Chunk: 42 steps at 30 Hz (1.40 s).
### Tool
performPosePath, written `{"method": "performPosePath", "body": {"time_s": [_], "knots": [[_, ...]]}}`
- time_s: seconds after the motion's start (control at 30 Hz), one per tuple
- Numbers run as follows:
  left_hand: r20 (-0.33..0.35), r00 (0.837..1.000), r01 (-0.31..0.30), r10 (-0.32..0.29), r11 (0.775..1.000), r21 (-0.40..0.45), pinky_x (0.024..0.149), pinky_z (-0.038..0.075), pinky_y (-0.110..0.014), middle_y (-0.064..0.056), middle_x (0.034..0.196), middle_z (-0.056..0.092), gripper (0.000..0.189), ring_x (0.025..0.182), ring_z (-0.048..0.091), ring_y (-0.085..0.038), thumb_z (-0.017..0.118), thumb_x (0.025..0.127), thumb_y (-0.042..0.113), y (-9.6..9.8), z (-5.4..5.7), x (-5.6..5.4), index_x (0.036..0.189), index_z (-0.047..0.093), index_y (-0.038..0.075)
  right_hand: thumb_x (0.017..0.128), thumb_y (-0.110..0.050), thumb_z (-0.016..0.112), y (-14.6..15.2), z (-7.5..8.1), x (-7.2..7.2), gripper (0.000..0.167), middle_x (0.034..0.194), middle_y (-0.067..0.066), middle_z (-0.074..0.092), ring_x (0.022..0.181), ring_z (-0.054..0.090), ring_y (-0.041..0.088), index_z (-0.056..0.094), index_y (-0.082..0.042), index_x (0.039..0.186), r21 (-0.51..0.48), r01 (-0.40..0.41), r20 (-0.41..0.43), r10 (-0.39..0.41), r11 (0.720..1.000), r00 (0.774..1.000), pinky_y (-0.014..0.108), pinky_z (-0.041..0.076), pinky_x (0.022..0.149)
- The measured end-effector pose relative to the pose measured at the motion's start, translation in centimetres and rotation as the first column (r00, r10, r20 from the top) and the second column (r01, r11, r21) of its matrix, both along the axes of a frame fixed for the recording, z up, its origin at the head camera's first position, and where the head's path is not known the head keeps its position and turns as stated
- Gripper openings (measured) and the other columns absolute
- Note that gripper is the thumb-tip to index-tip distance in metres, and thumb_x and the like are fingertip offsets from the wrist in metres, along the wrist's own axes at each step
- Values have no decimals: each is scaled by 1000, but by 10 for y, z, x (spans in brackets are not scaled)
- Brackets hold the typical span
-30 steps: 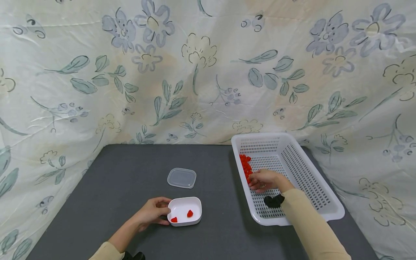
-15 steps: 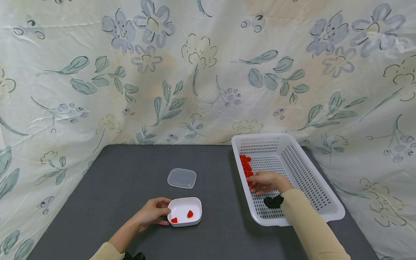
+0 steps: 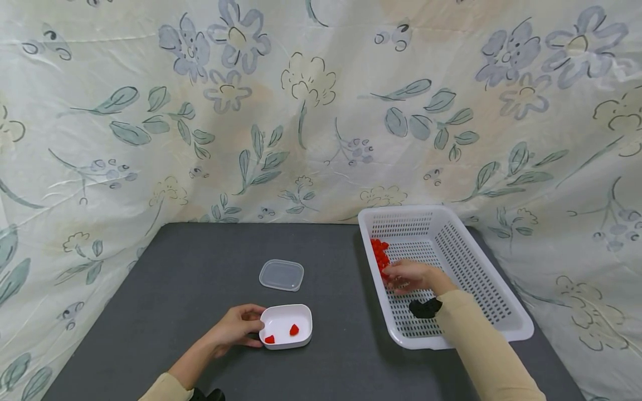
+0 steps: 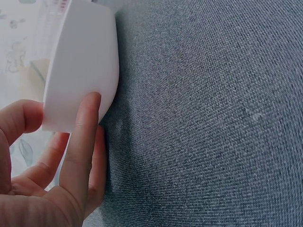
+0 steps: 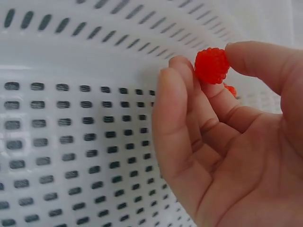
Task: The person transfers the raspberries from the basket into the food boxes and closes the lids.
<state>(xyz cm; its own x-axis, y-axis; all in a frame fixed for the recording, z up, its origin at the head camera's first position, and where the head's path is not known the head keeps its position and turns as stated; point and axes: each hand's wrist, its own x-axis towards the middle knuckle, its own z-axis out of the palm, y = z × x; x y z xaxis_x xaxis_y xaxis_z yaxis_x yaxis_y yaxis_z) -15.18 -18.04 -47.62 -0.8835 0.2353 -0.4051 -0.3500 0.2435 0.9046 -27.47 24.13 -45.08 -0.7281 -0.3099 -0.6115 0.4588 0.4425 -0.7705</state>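
Note:
My left hand (image 3: 236, 328) grips the left end of a small white container (image 3: 296, 310), thumb at its rim and fingers against its outer wall. Two red pieces (image 3: 293, 329) lie inside that container. In the left wrist view, the fingers (image 4: 81, 132) press on the smooth white wall (image 4: 87, 56). Over on the right, my right hand (image 3: 412, 275) is inside a white slotted basket (image 3: 481, 267). It pinches a red raspberry (image 5: 211, 65) between thumb and fingertips, as the right wrist view shows. More raspberries (image 3: 379, 252) are heaped along the basket's left wall, partly hidden by the hand.
A translucent lid (image 3: 281, 275) lies flat on the dark grey table (image 3: 210, 262), behind the white container. A black strap (image 3: 424, 308) shows at my right wrist. Behind the table hangs a floral cloth (image 3: 321, 111).
My right hand has lifted slightly away from its lower position along the basket's left wall. The left hand and the white container have stayed in place.

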Motion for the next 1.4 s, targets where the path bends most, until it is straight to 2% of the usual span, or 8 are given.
{"method": "performPosePath", "body": {"time_s": [0.17, 0.37, 0.5, 0.57, 0.9, 1.07, 1.23, 1.4], "knots": [[-1, 1000, -2, 2, 1000, -4, 64, 57, -40, -18, 102, 57, 47, 81, 62, -22, 60, 82, 2, 1, 1, 0, 124, 44, -11, 91, -22, 54, 4, 7, -4, 31, 98, 14, 60, 81, 58, 23, 51, 0, 113, 17, 11, -63, -10, 1000, 998, 33, 55, 73], [-3, 1000, -2, 2, 1000, -4, 64, 57, -40, -18, 102, 57, 46, 82, 62, -22, 60, 82, 2, 1, 0, 1, 123, 45, -11, 92, -22, 52, 8, 19, -8, 35, 104, 18, 57, 85, 57, 25, 47, 1, 117, 28, 14, -95, -11, 1000, 995, 35, 55, 76], [-7, 1000, 1, -1, 1000, 2, 64, 58, -40, -18, 101, 57, 46, 82, 62, -22, 59, 82, 1, 1, 0, 1, 123, 44, -11, 93, -24, 51, 9, 32, -9, 42, 114, 23, 53, 94, 56, 29, 43, 3, 124, 48, -25, -137, 31, 999, 990, 39, 53, 83], [-8, 1000, 2, -2, 1000, 3, 64, 58, -40, -18, 101, 57, 46, 82, 62, -22, 59, 82, 1, 1, 0, 1, 123, 44, -11, 93, -24, 51, 8, 38, -10, 41, 117, 24, 52, 97, 56, 32, 44, 4, 122, 63, -40, -161, 50, 997, 986, 40, 53, 83], [-4, 1000, -4, 4, 1000, -1, 64, 57, -40, -18, 102, 57, 46, 82, 62, -21, 60, 82, 2, 1, 0, 2, 123, 45, -11, 93, -26, 52, -1, 66, -12, 36, 106, 19, 54, 98, 54, 37, 47, 1, 115, 57, -103, -224, 113, 993, 968, 45, 51, 87], [-2, 1000, 1, -1, 1000, 10, 65, 57, -40, -19, 103, 57, 47, 83, 62, -22, 60, 82, 3, 0, -1, 1, 124, 44, -11, 94, -26, 51, -14, 74, -12, 33, 102, 15, 56, 94, 54, 31, 47, 0, 114, 41, -150, -248, 155, 988, 956, 45, 51, 87], [-8, 1000, 8, -8, 1000, 23, 65, 58, -39, -18, 102, 57, 48, 83, 62, -21, 60, 82, 3, 0, -2, 0, 124, 44, -11, 94, -25, 50, -29, 82, -12, 31, 100, 16, 54, 91, 52, 29, 47, -1, 113, 33, -216, -268, 217, 976, 939, 40, 52, 82], [-16, 1000, 17, -16, 999, 44, 65, 58, -38, -19, 102, 56, 48, 83, 62, -21, 59, 81, 2, 1, -3, -1, 124, 43, -13, 94, -28, 51, -46, 87, -10, 35, 107, 13, 55, 92, 54, 23, 47, 0, 115, 39, -252, -274, 253, 967, 928, 37, 52, 82]]}}
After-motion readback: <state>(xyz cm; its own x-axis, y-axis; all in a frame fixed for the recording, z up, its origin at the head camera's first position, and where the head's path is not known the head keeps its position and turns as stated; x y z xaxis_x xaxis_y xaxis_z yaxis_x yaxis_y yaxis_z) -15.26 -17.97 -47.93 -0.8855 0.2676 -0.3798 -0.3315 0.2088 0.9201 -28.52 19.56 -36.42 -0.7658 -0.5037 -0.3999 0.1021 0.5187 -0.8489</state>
